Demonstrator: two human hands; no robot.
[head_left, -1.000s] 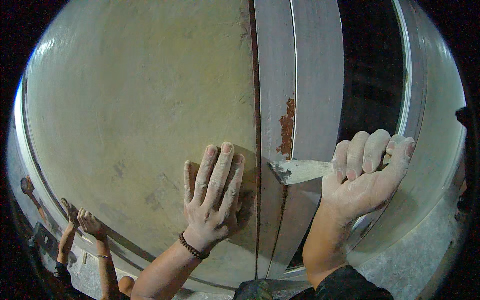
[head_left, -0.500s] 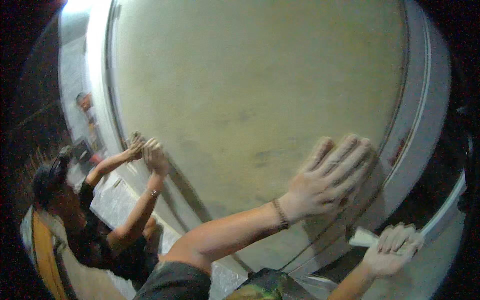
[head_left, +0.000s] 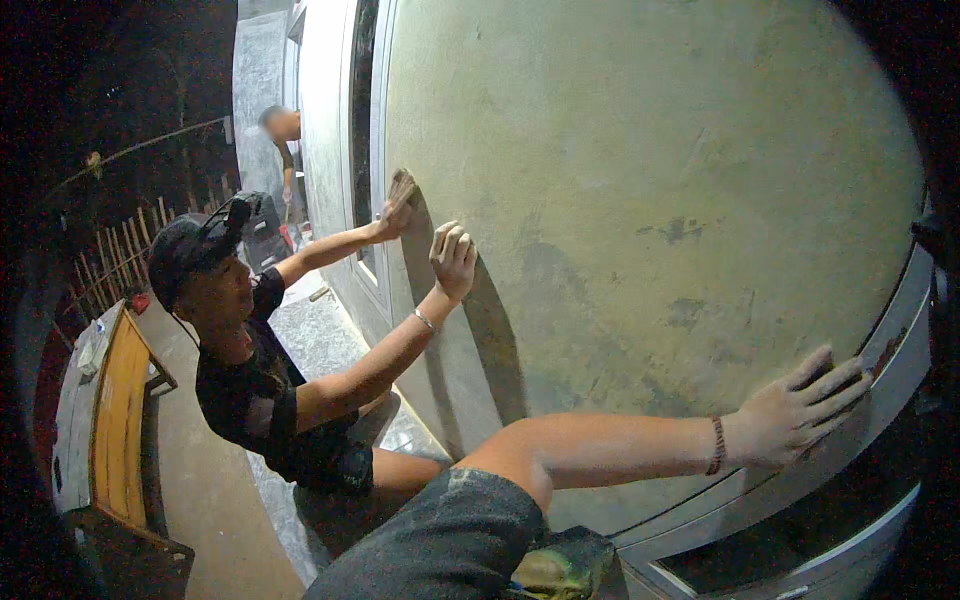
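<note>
My left hand (head_left: 800, 408), pale with dust, lies with its fingers spread at the lower right edge of a greenish-grey plastered wall (head_left: 620, 170), beside a grey window frame (head_left: 905, 375). A brown bracelet (head_left: 717, 445) circles its wrist. Whether anything sits under the palm is hidden. My right hand is out of view. On my left, a co-worker (head_left: 270, 360) in a dark cap and shirt has both hands up at the wall. The co-worker's far hand (head_left: 397, 205) rests near a window edge; the nearer one (head_left: 453, 262) has curled fingers.
Another person (head_left: 285, 125) leans out farther along the wall. Behind the co-worker stand a brown wooden bench (head_left: 120, 420) and a fence of upright sticks (head_left: 125, 250). A dark opening (head_left: 790, 540) lies within the lower right frame. Green patterned fabric (head_left: 560, 568) shows below my arm.
My view has swung left, showing more of the co-worker. My left hand is now at the wall's right edge with fingers more spread. My right hand, earlier closed round a pale object, has left view.
</note>
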